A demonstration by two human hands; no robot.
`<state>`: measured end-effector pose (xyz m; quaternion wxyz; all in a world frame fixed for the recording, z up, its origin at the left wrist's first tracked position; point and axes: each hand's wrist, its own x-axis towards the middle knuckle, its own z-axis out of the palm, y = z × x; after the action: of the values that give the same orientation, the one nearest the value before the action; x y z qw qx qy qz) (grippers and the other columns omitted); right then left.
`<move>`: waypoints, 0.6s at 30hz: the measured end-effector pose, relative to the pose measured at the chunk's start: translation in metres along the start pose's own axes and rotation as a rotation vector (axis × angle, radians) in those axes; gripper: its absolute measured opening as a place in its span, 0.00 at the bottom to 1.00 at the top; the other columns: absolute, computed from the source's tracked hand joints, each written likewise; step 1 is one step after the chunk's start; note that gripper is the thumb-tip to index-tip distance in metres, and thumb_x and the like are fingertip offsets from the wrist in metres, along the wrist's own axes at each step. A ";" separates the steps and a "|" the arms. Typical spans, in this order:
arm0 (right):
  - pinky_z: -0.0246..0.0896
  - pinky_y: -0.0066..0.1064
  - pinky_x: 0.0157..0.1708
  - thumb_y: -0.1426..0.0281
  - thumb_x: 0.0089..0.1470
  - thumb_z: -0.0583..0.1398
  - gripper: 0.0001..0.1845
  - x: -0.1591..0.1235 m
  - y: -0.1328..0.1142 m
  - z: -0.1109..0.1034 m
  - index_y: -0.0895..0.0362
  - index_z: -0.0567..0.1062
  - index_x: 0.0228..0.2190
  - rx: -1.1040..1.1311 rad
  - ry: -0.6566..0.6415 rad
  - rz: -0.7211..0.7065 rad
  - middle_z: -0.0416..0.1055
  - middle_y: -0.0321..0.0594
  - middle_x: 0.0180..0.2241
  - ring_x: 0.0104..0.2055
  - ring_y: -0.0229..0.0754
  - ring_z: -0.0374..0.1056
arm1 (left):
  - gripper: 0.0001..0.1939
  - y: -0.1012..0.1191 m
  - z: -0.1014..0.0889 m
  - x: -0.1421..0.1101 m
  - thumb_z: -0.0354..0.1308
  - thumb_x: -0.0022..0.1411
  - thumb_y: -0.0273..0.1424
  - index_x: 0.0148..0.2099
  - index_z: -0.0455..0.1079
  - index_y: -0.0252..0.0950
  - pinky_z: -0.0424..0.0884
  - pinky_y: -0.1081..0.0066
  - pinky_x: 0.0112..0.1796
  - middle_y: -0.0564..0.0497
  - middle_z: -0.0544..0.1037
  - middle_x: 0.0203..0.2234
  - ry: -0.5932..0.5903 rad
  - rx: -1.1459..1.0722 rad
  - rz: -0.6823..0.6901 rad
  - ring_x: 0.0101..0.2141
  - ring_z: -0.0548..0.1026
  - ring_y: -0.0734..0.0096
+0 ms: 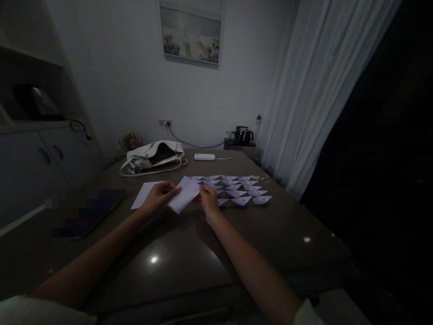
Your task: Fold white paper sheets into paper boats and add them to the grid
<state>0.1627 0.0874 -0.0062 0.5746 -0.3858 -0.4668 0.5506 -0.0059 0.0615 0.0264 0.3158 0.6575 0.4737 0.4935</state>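
Between my two hands a folded sheet of white paper (pixel 184 195) is held above the dark table. My left hand (pixel 160 195) pinches its left edge, and my right hand (pixel 208 201) grips the right edge with thumb and fingers. Beneath and beyond my left hand lies flat white paper (pixel 144 193); how many sheets it has I cannot tell. Several folded paper boats (pixel 241 200) stand in rows just past my right hand, some partly hidden by the hand and the held paper.
A white handbag (pixel 158 155) rests at the table's back left, with a white power bank (pixel 204 157) and short cable to its right. A flat blurred object (pixel 91 212) lies at left. White curtains (pixel 294 99) hang beyond the right edge of the table (pixel 270 234).
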 end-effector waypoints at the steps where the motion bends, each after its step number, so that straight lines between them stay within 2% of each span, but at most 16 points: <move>1: 0.68 0.32 0.27 0.60 0.55 0.54 0.14 0.001 0.000 0.000 0.57 0.68 0.25 -0.015 0.008 -0.005 0.70 0.38 0.24 0.25 0.41 0.69 | 0.21 0.001 0.000 0.000 0.64 0.47 0.48 0.29 0.68 0.34 0.58 0.76 0.21 0.53 0.73 0.20 -0.002 -0.002 -0.003 0.21 0.68 0.71; 7: 0.66 0.30 0.25 0.60 0.57 0.52 0.15 0.000 0.000 0.000 0.57 0.68 0.25 -0.118 0.022 -0.030 0.70 0.39 0.25 0.26 0.41 0.69 | 0.21 0.003 0.000 0.000 0.66 0.45 0.47 0.27 0.69 0.34 0.58 0.76 0.21 0.53 0.73 0.19 0.002 -0.012 -0.018 0.21 0.68 0.72; 10: 0.64 0.29 0.21 0.62 0.57 0.53 0.13 -0.005 -0.002 0.002 0.57 0.68 0.26 -0.171 -0.030 -0.018 0.69 0.37 0.22 0.22 0.40 0.68 | 0.20 0.000 -0.002 0.001 0.66 0.45 0.47 0.27 0.69 0.34 0.56 0.76 0.20 0.54 0.72 0.18 0.024 -0.014 -0.026 0.20 0.67 0.72; 14: 0.57 0.26 0.16 0.66 0.58 0.52 0.16 -0.012 -0.006 0.006 0.57 0.65 0.21 -0.238 -0.122 0.021 0.67 0.35 0.15 0.15 0.38 0.65 | 0.20 -0.004 -0.002 0.003 0.66 0.44 0.47 0.27 0.68 0.35 0.55 0.76 0.20 0.55 0.71 0.18 0.038 -0.022 -0.042 0.19 0.65 0.73; 18: 0.52 0.23 0.14 0.68 0.60 0.50 0.17 -0.014 -0.010 0.007 0.56 0.62 0.20 -0.282 -0.119 0.002 0.66 0.33 0.14 0.13 0.34 0.61 | 0.20 -0.005 -0.001 0.003 0.66 0.45 0.47 0.27 0.68 0.35 0.54 0.76 0.19 0.55 0.70 0.17 0.034 -0.026 -0.046 0.18 0.64 0.74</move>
<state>0.1592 0.0720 0.0034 0.4852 -0.4299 -0.5725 0.5020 -0.0081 0.0663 0.0230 0.3275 0.6336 0.4878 0.5033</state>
